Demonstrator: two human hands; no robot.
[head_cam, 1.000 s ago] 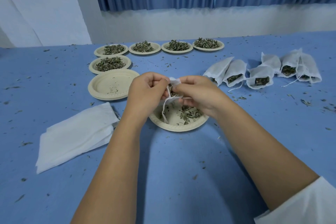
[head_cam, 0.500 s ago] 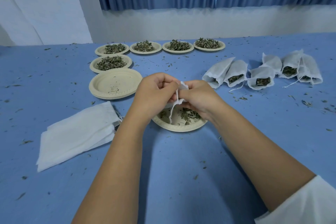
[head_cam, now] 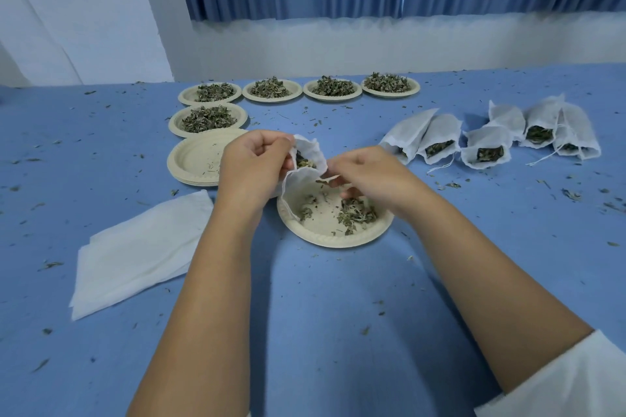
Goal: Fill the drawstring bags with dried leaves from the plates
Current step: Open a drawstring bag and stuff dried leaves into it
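The drawstring bag (head_cam: 308, 154) hangs in the air between the two hands, its mouth pulled wide and dark leaves showing inside. The left hand (head_cam: 252, 166) grips one side of the rim, fingers curled tight round the cloth, and the cord (head_cam: 288, 193) trails down from that grip onto the plate. The right hand (head_cam: 369, 176) sits just beside the mouth with its fingers bent. Its thumb and forefinger pinch a leaf fragment (head_cam: 327, 180) at the bag's lip; whether that hand holds more cannot be told. Directly beneath both sets of fingers lies the near plate (head_cam: 325, 239), with only a thin scatter of loose leaves (head_cam: 355, 213) under the right fingertips.

Just beyond the left knuckles sits a stack of emptied plates (head_cam: 196, 159), and farther past them are five heaped plates (head_cam: 208, 118). Out past the right knuckles lie the filled bags (head_cam: 484, 151), roughly six, mouths open with leaves visible. On the near side of the left wrist, a pile of flat bags (head_cam: 135, 254) rests on the blue table (head_cam: 321, 315), which is littered with crumbs.

The job looks about midway. This bag seems close to full, since the near plate is almost spent. Five plates of leaves and the pile of flat bags are still to be dealt with.
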